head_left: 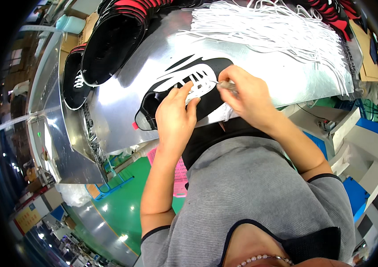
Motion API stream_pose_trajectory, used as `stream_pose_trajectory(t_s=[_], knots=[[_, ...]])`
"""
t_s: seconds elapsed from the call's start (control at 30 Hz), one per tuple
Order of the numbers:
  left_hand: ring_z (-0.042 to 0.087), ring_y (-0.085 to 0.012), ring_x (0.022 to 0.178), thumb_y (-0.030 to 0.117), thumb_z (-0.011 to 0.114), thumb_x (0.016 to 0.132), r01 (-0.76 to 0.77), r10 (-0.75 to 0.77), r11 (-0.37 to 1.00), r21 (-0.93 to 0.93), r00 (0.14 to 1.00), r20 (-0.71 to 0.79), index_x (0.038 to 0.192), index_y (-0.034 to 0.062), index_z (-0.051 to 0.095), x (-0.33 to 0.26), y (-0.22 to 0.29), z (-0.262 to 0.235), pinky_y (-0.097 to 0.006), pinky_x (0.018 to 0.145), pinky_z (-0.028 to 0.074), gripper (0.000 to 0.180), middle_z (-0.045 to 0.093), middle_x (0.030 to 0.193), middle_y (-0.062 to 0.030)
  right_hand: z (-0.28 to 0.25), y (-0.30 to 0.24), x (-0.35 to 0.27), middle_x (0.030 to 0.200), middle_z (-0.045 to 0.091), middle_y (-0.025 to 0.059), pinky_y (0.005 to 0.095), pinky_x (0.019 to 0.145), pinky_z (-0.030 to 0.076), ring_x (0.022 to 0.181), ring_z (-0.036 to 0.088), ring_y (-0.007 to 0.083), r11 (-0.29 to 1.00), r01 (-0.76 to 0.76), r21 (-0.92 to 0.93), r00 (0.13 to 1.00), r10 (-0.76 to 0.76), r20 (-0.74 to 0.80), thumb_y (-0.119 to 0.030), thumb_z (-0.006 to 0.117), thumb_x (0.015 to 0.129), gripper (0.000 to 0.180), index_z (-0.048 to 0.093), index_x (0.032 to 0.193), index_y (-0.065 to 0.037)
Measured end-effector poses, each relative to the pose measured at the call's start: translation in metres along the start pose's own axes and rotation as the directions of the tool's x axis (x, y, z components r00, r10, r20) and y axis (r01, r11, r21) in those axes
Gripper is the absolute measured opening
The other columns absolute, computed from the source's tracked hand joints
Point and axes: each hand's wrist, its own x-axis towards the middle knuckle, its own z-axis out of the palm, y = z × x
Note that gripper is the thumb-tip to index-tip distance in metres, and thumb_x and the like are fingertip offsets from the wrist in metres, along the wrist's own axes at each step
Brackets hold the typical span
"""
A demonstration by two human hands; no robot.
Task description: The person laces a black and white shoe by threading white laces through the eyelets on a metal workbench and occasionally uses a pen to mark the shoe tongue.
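A black and white shoe upper [210,105] lies on the metal tabletop before me, its dark opening toward the left and its toe to the right. White lace runs in rows across its white eyelet area. My left hand [176,113] grips the upper beside the lacing, thumb and fingers closed around the tongue area. My right hand [250,95] pinches a small pointed hand tool [227,86], with its thin metal tip at the eyelets near the toe. Whether lace is caught on the tip, I cannot make out. A red tab [135,126] sticks out at the heel.
White shoelaces [264,26] lie in a broad pile along the table's far side. Nested black and red uppers [113,44] stand at the far left, next to a laced one [74,84]. More red and black uppers [329,15] sit far right. A pink basket [180,178] is below the table.
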Motion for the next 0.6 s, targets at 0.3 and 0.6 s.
stream_pose_trajectory(t_s=[0.3,0.6], knots=[[0.061,-0.0315,0.073,0.012,0.071,0.083,0.000,0.011,0.999,0.042,0.965,-0.264,0.094,0.0047,0.070,0.018,-0.008,-0.017,-0.039,0.067,0.048,0.014,0.062,0.084,-0.0109,-0.056,-0.008,-0.059,0.090,0.075,0.0088,0.0291,0.064,0.055,0.072,0.072,0.0193,0.981,-0.086,0.171,0.843,-0.020,0.538,-0.012,0.070,0.089,0.024,0.070,0.112,-0.004],[0.060,-0.0295,0.070,0.005,0.071,0.080,-0.139,0.122,0.987,-0.077,0.974,-0.191,0.093,0.0044,0.068,0.009,0.027,-0.028,-0.039,0.062,0.046,0.013,0.057,0.079,-0.0105,0.002,-0.004,0.007,0.074,0.060,-0.0031,0.0240,0.064,0.045,0.071,0.054,0.0058,0.694,-0.569,0.442,0.817,0.413,0.402,-0.017,0.077,0.086,0.023,0.066,0.096,0.001]])
